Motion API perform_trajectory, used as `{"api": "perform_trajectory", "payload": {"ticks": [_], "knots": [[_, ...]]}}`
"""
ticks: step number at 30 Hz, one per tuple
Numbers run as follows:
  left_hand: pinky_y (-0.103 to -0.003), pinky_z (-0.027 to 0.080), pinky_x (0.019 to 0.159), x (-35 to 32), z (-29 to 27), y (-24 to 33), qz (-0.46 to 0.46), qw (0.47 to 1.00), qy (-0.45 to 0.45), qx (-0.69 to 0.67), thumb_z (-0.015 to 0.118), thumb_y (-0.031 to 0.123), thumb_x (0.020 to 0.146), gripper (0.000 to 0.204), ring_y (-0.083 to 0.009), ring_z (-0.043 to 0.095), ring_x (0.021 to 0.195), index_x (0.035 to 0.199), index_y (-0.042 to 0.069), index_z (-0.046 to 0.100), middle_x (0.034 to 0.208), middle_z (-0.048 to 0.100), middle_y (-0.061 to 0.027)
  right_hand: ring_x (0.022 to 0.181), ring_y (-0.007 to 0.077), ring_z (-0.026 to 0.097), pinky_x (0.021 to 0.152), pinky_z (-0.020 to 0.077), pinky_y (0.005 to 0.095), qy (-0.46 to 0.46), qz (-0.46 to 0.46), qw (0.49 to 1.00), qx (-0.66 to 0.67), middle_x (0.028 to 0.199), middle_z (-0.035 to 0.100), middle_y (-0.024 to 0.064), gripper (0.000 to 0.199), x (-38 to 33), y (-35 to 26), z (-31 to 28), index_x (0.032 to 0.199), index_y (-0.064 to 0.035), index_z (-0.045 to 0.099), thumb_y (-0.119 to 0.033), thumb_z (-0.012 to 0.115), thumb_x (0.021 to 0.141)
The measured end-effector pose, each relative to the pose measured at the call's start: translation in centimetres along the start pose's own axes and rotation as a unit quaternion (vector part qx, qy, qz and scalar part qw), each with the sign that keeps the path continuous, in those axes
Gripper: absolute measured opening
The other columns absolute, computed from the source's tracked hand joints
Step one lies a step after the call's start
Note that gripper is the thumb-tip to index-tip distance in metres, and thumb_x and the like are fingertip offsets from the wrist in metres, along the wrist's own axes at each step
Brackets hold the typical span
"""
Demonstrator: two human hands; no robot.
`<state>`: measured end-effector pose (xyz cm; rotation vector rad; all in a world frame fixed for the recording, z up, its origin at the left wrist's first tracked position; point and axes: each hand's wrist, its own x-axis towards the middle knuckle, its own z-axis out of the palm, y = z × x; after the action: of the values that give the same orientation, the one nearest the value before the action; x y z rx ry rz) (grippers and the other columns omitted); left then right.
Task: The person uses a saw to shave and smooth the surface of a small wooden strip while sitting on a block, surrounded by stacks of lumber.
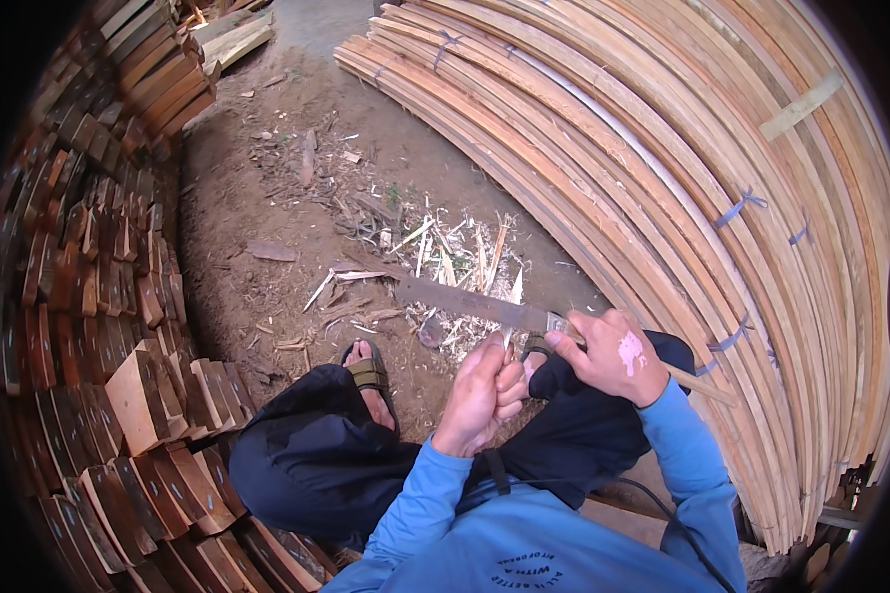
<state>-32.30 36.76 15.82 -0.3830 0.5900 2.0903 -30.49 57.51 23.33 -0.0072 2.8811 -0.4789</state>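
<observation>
My right hand (615,358) is wrapped around the handle of a machete (470,300), its thumb near the metal collar. The long, dull blade points left and slightly away over the ground, and the pale wooden handle (704,385) sticks out behind the hand. Just below the blade, my left hand (481,397) is closed, with a thin, pale wood sliver (508,336) standing up from the fingers close to the blade's lower edge. Most of that sliver is hidden in the fist. Beneath the blade lies a heap of pale wood shavings (455,255).
Long bundled wood strips (583,148), tied with blue bands, run along the right side. Stacked short wood blocks (99,296) form a wall on the left. My sandalled foot (371,381) rests on bare dirt (227,227) scattered with chips. More boards (235,42) lie far left.
</observation>
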Motion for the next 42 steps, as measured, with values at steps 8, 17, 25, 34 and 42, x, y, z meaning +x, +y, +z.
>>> {"api": "perform_trajectory", "payload": {"ticks": [8,17,25,34,42], "knots": [[-0.022,0.015,0.041,0.2,0.4,0.0,0.000,1.000,0.011,-0.016,0.041,0.034,0.119,0.030,-0.0021,0.022,0.048,0.098,0.015,0.048,0.065,0.030,0.0089,0.069,0.0507,0.068,0.067,0.0550,0.0575,-0.003,-0.008,1.000,0.000,0.067,0.064,0.0281,0.056,0.0,0.7,0.2,0.086,0.0000,0.067,-0.054,0.065,0.103],[-0.022,0.016,0.040,-0.3,0.3,0.5,-0.006,0.998,-0.031,-0.055,0.040,0.030,0.118,0.029,-0.0024,0.023,0.048,0.094,0.015,0.047,0.065,0.032,0.0081,0.069,0.0494,0.068,0.067,0.0542,0.0564,0.016,0.042,0.998,0.035,0.066,0.064,0.0263,0.055,0.4,1.3,-0.1,0.088,-0.0016,0.069,-0.054,0.064,0.103],[-0.020,0.015,0.040,0.1,-0.8,0.2,-0.046,0.987,-0.098,-0.118,0.040,0.032,0.119,0.030,-0.0012,0.022,0.048,0.096,0.015,0.048,0.064,0.030,0.0091,0.068,0.0495,0.066,0.068,0.0528,0.0561,-0.015,0.027,0.998,0.047,0.065,0.061,0.0284,0.057,-0.3,1.0,-0.9,0.083,-0.0004,0.067,-0.053,0.061,0.106],[-0.021,0.015,0.041,0.4,-1.7,0.2,-0.054,0.973,-0.151,-0.167,0.032,0.031,0.120,0.030,-0.0029,0.022,0.051,0.101,0.012,0.045,0.067,0.028,0.0072,0.069,0.0511,0.065,0.066,0.0507,0.0572,-0.005,0.030,0.999,0.033,0.067,0.061,0.0303,0.058,0.2,1.0,-1.4,0.080,0.0014,0.067,-0.049,0.059,0.107],[-0.022,0.016,0.041,0.5,-2.2,-0.1,-0.075,0.953,-0.188,-0.224,0.032,0.032,0.120,0.029,-0.0036,0.022,0.052,0.102,0.012,0.044,0.068,0.027,0.0066,0.069,0.0513,0.062,0.066,0.0491,0.0560,-0.018,0.039,0.997,0.065,0.068,0.060,0.0305,0.059,0.4,1.5,-1.8,0.081,0.0032,0.066,-0.048,0.058,0.109]]}}
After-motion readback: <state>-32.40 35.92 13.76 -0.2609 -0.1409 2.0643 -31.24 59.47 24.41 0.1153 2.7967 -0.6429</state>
